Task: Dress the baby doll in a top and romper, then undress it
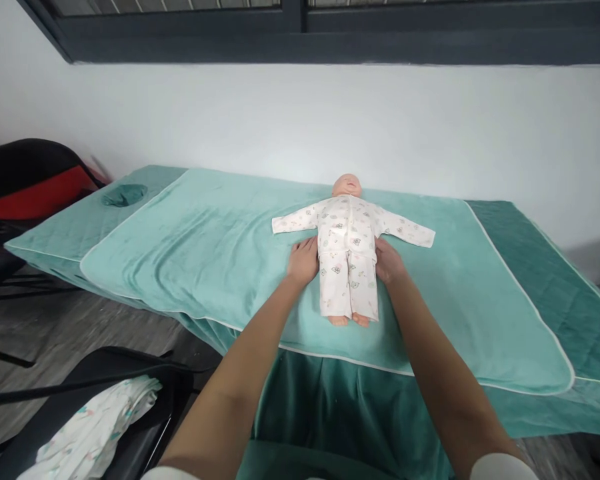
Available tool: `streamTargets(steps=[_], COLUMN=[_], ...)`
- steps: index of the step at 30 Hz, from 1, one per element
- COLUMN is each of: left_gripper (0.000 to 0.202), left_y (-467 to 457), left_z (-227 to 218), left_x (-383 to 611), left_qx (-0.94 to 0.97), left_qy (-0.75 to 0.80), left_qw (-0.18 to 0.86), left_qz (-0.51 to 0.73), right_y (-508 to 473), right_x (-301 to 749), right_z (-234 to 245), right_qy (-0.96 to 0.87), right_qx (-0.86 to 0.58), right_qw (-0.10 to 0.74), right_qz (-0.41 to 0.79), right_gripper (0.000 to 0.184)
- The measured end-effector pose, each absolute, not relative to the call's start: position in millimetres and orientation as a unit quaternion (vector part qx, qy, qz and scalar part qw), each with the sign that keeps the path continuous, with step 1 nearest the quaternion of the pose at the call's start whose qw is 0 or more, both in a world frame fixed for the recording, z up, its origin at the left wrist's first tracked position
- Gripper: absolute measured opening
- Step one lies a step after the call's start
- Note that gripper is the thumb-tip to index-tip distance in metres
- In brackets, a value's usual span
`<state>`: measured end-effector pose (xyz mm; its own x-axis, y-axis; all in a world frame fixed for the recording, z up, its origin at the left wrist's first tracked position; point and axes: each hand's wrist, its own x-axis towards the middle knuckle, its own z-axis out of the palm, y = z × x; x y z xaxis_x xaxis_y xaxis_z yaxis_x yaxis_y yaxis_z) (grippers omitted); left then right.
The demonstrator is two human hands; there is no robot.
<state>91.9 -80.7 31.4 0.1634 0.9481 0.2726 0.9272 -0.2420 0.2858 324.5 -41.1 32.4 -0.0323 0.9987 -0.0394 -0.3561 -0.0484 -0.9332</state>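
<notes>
A baby doll (347, 185) lies on its back on the green bed, its head toward the wall. It wears a white printed long-sleeved top (349, 220) and matching pants (334, 287), with its feet showing below the cuffs. Both sleeves spread outward, and no doll hands show at their ends. My left hand (304, 260) is at the left side of the doll's waist, fingers curled against the clothes. On the opposite side my right hand (389, 260) grips the clothes at the waist, its fingertips partly hidden by the fabric.
A light green blanket (205, 233) covers the bed, over a darker quilted cover (545, 267) with a face hole (125, 195) at the left end. White wall (300, 120) stands behind. At lower left, a black chair (145, 427) holds a folded printed cloth (95, 427). A red-black chair (40, 193) stands farther left.
</notes>
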Motion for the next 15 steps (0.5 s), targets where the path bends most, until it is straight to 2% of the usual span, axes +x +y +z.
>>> streamTargets(steps=[10,15], left_gripper=[0.054,0.053], left_y=[-56,-43], left_z=[37,32], left_x=[94,90], left_qx=[0.766,0.770], left_qy=[0.614,0.610], left_qw=[0.044,0.027], left_qz=[0.188,0.184], right_y=[-29,-27], right_x=[319,315], right_z=[31,31], right_qy=[-0.367,-0.374], right_qx=[-0.350,-0.349], right_qw=[0.583,0.578], right_qz=[0.635,0.635], right_gripper=[0.039,0.040])
